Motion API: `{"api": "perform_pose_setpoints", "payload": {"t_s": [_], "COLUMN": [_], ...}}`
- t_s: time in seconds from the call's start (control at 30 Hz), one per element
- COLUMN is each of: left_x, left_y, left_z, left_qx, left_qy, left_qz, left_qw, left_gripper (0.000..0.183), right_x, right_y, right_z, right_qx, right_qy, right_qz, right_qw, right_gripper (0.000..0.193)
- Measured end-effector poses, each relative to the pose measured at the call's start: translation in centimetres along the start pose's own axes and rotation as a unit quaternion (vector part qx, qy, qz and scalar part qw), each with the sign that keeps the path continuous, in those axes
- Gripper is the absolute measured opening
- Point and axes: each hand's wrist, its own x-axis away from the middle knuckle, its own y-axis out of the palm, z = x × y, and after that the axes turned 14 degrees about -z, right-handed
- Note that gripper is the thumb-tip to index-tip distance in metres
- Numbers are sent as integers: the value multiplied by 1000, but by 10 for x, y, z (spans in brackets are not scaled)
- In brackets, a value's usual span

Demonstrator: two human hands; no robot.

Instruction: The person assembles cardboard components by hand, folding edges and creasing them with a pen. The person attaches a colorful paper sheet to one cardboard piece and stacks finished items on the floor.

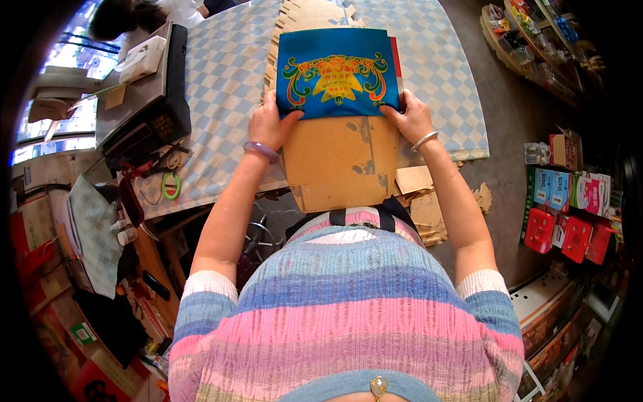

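Observation:
Both my hands hold a flat, glossy blue piece (335,87) printed with a yellow, orange and green floral scroll; I cannot tell whether it is a sheet, a packet or a cover. My left hand (271,122) grips its near left corner, thumb on top. At the near right corner my right hand (412,117) does the same, fingers curled at the edge. Something red (395,57) shows along its right side. Beneath lies a brown cardboard sheet (335,161) that reaches over the table edge toward my lap.
A blue-and-white checked cloth covers the table (224,80). Left on it stand a dark machine (161,100) and green-handled scissors (171,186). More cardboard pieces (429,208) lie right of my lap. Shelves of packages (562,201) stand at right. Another person (134,17) is at far left.

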Motion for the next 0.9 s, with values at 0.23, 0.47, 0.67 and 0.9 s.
{"api": "perform_pose_setpoints", "payload": {"t_s": [0.23,0.47,0.67,0.9], "left_x": [-18,-20,-21,-22], "left_y": [-7,-10,-9,-6], "left_z": [13,21,13,13], "left_qx": [-67,-86,-81,-81], "left_qy": [-89,-126,-116,-117], "left_qz": [-74,-96,-107,-105], "left_qw": [991,984,984,984], "left_gripper": [63,75,78,78], "right_x": [-6,-9,-14,-17], "right_y": [-1,6,11,2], "right_z": [-10,-17,-9,-14], "right_qx": [21,28,164,31], "right_qy": [68,91,-125,-3], "right_qz": [-11,9,216,81], "right_qw": [997,995,954,996], "right_gripper": [55,55,40,35]}}
